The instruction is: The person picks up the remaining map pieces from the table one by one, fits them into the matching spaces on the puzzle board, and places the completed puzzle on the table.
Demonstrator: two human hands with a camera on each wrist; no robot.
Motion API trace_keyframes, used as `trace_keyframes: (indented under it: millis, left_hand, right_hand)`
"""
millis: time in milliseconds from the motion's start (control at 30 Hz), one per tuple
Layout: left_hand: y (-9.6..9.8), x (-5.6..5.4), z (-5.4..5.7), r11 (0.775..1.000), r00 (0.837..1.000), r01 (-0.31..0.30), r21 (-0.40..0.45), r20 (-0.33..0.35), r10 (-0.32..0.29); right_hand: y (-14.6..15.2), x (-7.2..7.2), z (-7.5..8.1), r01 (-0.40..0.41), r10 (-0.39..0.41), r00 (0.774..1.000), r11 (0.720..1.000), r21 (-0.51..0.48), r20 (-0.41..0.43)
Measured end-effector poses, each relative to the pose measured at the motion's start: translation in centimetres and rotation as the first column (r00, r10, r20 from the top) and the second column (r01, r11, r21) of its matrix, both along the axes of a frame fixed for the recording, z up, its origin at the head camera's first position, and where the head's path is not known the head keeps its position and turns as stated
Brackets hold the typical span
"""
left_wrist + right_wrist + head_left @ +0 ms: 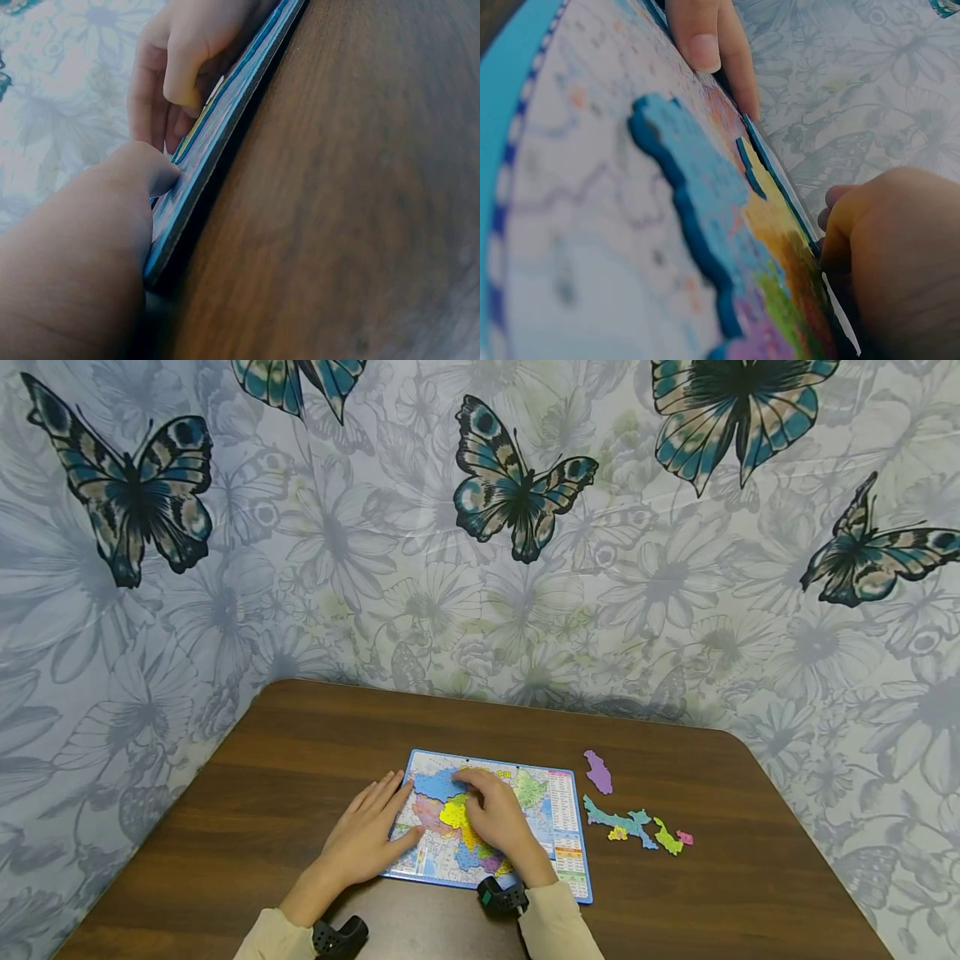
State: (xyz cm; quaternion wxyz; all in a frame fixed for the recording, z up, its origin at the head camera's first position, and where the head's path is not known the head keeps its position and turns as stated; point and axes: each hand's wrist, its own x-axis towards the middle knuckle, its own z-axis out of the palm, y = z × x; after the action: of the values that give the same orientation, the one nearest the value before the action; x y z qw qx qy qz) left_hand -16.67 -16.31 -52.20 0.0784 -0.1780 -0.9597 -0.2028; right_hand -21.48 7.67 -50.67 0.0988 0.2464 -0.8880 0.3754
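A map puzzle board [566, 843] with a blue rim lies on the table, with coloured map-shaped pieces fitted on it. My left hand [367, 835] rests on its left edge, fingers straight, thumb on the board's surface. Over the middle of the board my right hand [498, 814] is curled, its index finger near the blue piece [435, 785]. Under the right hand a thin pale edge [844, 315] of a puzzle piece stands tilted up at the fingers; most of that piece is hidden. Yellow pieces [453, 814] and a pink piece [429, 814] lie beside the hand.
Right of the board lie loose pieces: a purple one [597, 772], a long teal one [611, 817], a small yellow one [617, 833], a green one [667, 837] and a pink one [685, 837]. Behind the brown table [337, 727] hangs a butterfly-print cloth [337, 543].
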Motion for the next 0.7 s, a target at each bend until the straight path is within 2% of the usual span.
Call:
trace_keyframes:
  millis: [133,367,700]
  left_hand:
    - [0.02,0.04,0.03,1.0,1.0,-0.001,0.008,-0.006,0.001]
    - [-0.01,0.02,-0.01,1.0,1.0,-0.001,-0.006,-0.007,0.001]
    - [0.05,0.03,0.08,1.0,1.0,-0.004,0.002,-0.005,0.004]
  right_hand:
    - [0.0,-0.11,-0.14,-0.014,0.014,1.0,1.0,0.006,-0.002]
    - [-0.01,-0.07,0.03,-0.034,0.031,0.998,0.999,0.043,0.052]
    - [-0.02,0.11,0.25,-0.052,0.045,0.995,0.995,0.08,0.086]
